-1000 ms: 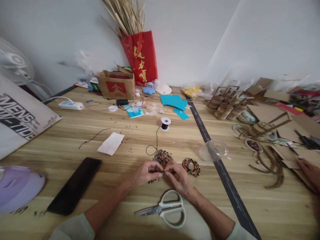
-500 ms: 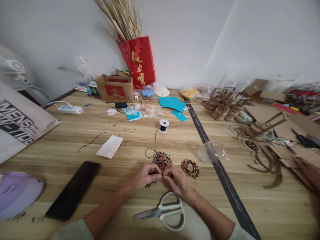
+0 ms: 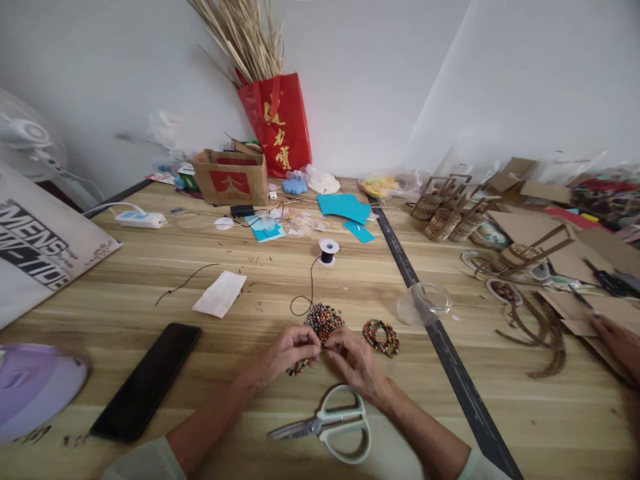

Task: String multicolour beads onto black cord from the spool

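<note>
My left hand [image 3: 290, 352] and my right hand [image 3: 354, 360] meet almost fingertip to fingertip, both pinching a thin dark cord [image 3: 323, 347]. A short string of multicoloured beads [image 3: 299, 367] hangs beneath my left fingers. Just beyond the fingertips lies a pile of loose beads [image 3: 325, 320], and the black cord from a white spool [image 3: 328, 252] runs down to it. A coiled beaded bracelet [image 3: 381, 338] rests right of my right hand. Nearer to me, scissors with pale green handles [image 3: 345, 423] lie slightly apart.
A black phone [image 3: 147, 381] and white paper [image 3: 220, 293] lie to the left. At right are a clear plastic cup [image 3: 419, 305], small woven baskets [image 3: 443, 210] and another person's hand [image 3: 617, 343] with cardboard. A red bag [image 3: 277, 127] stands at the back.
My left hand has drawn slightly left from the right one, and the gap between the fingertips shows more cord. The bead string under it has shifted slightly left.
</note>
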`<state>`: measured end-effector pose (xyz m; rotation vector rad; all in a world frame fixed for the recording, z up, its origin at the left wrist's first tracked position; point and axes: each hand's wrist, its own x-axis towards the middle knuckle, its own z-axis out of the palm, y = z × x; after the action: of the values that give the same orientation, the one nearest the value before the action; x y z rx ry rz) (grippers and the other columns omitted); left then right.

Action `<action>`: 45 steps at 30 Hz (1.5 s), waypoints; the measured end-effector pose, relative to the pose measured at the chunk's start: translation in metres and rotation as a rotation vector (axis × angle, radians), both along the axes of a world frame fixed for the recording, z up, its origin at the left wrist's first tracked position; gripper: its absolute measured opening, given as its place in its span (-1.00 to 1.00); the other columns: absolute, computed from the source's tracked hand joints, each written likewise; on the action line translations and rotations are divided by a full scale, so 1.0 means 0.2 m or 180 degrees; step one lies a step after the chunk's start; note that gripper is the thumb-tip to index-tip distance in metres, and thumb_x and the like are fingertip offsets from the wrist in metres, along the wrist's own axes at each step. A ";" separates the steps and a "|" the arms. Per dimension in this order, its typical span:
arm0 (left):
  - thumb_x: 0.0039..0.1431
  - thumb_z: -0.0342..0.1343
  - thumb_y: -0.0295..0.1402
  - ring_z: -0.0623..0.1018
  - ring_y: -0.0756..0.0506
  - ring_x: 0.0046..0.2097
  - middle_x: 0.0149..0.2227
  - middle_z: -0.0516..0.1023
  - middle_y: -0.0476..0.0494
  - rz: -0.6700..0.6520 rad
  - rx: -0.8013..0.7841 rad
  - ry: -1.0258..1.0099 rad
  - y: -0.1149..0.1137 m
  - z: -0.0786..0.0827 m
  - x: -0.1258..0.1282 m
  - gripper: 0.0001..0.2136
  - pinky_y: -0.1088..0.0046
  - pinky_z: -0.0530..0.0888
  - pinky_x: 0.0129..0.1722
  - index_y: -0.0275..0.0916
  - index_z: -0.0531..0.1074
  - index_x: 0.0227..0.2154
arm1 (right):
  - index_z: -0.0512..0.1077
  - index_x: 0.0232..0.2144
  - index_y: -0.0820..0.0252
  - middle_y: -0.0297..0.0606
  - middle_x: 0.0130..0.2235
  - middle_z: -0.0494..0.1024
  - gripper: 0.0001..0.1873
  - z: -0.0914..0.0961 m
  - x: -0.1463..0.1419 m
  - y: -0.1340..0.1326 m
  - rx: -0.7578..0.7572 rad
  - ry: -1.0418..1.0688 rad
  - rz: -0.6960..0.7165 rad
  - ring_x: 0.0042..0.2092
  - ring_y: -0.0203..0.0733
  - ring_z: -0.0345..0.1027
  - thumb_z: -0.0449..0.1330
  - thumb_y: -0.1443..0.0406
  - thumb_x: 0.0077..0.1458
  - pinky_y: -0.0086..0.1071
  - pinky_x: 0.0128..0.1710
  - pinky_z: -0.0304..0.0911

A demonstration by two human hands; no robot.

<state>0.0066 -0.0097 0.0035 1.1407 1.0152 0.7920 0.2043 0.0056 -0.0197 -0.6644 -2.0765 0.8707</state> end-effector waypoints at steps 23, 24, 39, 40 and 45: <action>-0.08 0.29 -0.12 0.39 0.05 -0.50 -0.55 0.44 0.01 -0.0001 -0.0154 -0.0001 -0.01 0.03 0.00 -0.68 0.59 0.28 -0.54 -0.29 0.39 -0.49 | 0.41 -0.21 0.15 -0.16 -0.21 0.40 -0.91 0.00 0.01 -0.01 0.0269 0.0076 -0.0210 -0.20 -0.18 0.34 0.11 0.33 0.26 -0.38 -0.28 0.34; -0.08 0.28 -0.12 0.39 0.05 -0.51 -0.56 0.44 0.01 -0.0001 -0.0149 0.0007 -0.01 0.03 0.00 -0.68 0.59 0.27 -0.55 -0.29 0.39 -0.49 | 0.42 -0.22 0.16 -0.17 -0.22 0.41 -0.91 0.00 0.00 -0.01 0.0250 0.0077 -0.0209 -0.21 -0.18 0.34 0.11 0.33 0.26 -0.38 -0.29 0.34; -0.04 0.28 -0.13 0.41 0.03 -0.48 -0.55 0.45 0.00 0.0158 0.0050 -0.0042 -0.01 -0.01 0.02 -0.69 0.55 0.33 -0.45 -0.30 0.40 -0.48 | 0.43 -0.31 0.16 -0.23 -0.33 0.42 -0.91 0.01 -0.03 -0.02 -0.0278 0.0365 -0.0261 -0.27 -0.20 0.33 0.14 0.30 0.23 -0.40 -0.34 0.27; -0.04 0.28 -0.14 0.42 0.03 -0.47 -0.55 0.45 0.00 0.0184 0.0066 -0.0063 -0.01 0.00 0.02 -0.69 0.55 0.33 -0.44 -0.30 0.40 -0.48 | 0.42 -0.31 0.16 -0.24 -0.34 0.42 -0.91 0.01 -0.04 -0.02 -0.0330 0.0403 -0.0279 -0.28 -0.21 0.33 0.14 0.29 0.23 -0.41 -0.35 0.25; -0.05 0.29 -0.14 0.42 0.03 -0.47 -0.55 0.46 -0.01 0.0204 0.0102 -0.0128 -0.02 0.00 0.03 -0.70 0.54 0.34 -0.43 -0.30 0.41 -0.49 | 0.41 -0.37 0.18 -0.27 -0.38 0.41 -0.84 -0.01 -0.05 -0.03 -0.0725 0.0531 -0.0235 -0.33 -0.23 0.30 0.14 0.23 0.23 -0.42 -0.37 0.20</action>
<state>0.0122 -0.0132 0.0027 1.1200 1.0127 0.8817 0.1952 0.0000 -0.0210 -0.7566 -1.8099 1.0923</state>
